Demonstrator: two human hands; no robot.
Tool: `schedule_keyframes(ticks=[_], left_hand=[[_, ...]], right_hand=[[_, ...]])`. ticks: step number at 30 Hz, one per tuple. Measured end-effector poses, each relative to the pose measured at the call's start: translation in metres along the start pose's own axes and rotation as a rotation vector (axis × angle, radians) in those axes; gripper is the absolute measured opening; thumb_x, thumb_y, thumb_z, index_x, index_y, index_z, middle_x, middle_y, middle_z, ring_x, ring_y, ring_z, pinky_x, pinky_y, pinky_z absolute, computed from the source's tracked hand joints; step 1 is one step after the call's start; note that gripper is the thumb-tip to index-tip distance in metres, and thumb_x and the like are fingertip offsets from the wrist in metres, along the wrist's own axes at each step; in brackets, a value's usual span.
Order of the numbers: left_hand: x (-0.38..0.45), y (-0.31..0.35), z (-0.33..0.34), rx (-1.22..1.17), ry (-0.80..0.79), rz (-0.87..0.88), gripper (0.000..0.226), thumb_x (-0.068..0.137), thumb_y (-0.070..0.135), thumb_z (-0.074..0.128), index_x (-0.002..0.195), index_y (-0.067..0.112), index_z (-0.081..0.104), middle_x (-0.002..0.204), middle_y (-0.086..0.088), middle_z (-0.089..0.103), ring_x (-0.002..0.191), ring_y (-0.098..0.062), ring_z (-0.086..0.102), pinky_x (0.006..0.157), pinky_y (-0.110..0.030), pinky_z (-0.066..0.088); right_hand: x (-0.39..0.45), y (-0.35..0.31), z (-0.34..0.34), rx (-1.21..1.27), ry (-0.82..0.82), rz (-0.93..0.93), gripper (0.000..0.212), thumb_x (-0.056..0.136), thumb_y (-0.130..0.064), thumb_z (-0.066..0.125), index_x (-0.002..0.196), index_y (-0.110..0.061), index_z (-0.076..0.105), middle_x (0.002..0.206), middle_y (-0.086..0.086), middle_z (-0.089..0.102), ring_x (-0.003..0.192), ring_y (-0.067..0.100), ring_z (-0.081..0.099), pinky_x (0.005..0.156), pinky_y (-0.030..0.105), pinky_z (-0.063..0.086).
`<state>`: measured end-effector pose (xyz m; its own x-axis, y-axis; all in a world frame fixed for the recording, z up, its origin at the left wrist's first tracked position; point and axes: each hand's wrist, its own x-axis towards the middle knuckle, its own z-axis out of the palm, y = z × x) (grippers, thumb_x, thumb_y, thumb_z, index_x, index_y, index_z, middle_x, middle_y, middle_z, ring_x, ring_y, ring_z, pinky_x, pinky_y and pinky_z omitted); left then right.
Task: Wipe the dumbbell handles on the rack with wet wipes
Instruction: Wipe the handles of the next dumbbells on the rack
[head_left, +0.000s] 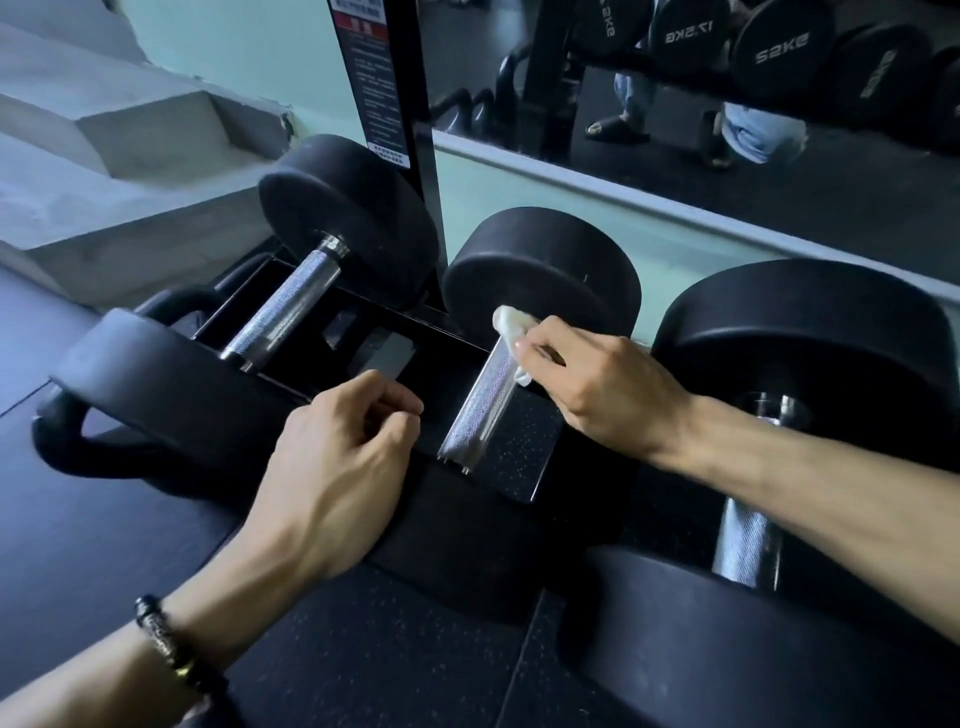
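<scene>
Now the right hand (597, 384) pinches the wet wipe (511, 325) on the far end of the middle handle (480, 402), which runs toward the rack's (363, 332) near edge, while the left hand (343, 457), loosely curled, holds nothing beside it.

Both forearms are bare, with no sleeves showing. Behind the left hand (337, 457), a dark beaded bracelet (174, 649) circles the wrist; the right hand (597, 384) wears nothing.

A black rack (291, 306) carries three black dumbbells (545, 270) side by side.
</scene>
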<state>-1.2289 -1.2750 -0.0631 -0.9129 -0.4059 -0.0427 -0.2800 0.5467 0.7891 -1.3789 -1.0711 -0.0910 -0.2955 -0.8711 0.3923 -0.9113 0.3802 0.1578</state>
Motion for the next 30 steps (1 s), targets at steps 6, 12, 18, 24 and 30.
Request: schedule_keyframes(ticks=[6,12,18,24,30], left_hand=[[-0.001,0.004,-0.001,0.026,-0.013,-0.007,0.025,0.072,0.039,0.045,0.082,0.031,0.067,0.078,0.006,0.071,0.076,-0.01,0.062,0.073,-0.03,0.048],[-0.001,0.006,-0.002,0.039,-0.001,-0.008,0.024,0.071,0.038,0.048,0.081,0.03,0.068,0.079,0.008,0.072,0.079,-0.01,0.064,0.077,-0.034,0.05],[-0.001,0.006,-0.001,0.031,0.004,-0.016,0.024,0.071,0.037,0.047,0.082,0.03,0.068,0.078,0.009,0.072,0.078,-0.01,0.064,0.072,-0.026,0.047],[0.0,0.006,-0.001,0.054,0.011,-0.015,0.026,0.071,0.037,0.046,0.083,0.03,0.068,0.079,0.016,0.071,0.081,-0.002,0.063,0.074,-0.021,0.047],[-0.001,0.007,-0.001,0.056,0.011,-0.023,0.026,0.071,0.036,0.045,0.084,0.03,0.067,0.08,0.011,0.071,0.08,-0.005,0.063,0.077,-0.028,0.049]], right_hand=[[-0.013,-0.025,0.001,0.11,0.005,-0.346,0.018,0.087,0.01,0.056,0.076,-0.002,0.064,0.1,0.004,0.035,0.056,0.021,0.05,0.039,0.036,0.045],[-0.014,-0.037,0.007,0.27,0.076,-0.257,0.019,0.091,0.011,0.056,0.084,-0.004,0.066,0.099,0.001,0.045,0.061,0.018,0.053,0.048,0.031,0.05],[-0.01,-0.033,0.011,0.499,0.021,-0.052,0.023,0.091,0.007,0.063,0.113,0.004,0.069,0.101,0.013,0.059,0.072,0.027,0.066,0.061,0.035,0.059],[-0.004,-0.06,0.01,0.557,0.013,-0.156,0.028,0.104,-0.008,0.051,0.121,0.009,0.065,0.112,0.018,0.069,0.101,0.029,0.07,0.089,0.04,0.058],[0.001,-0.011,0.005,0.259,0.078,-0.105,0.028,0.088,0.009,0.063,0.115,0.004,0.067,0.1,0.016,0.063,0.079,0.028,0.065,0.07,0.041,0.059]])
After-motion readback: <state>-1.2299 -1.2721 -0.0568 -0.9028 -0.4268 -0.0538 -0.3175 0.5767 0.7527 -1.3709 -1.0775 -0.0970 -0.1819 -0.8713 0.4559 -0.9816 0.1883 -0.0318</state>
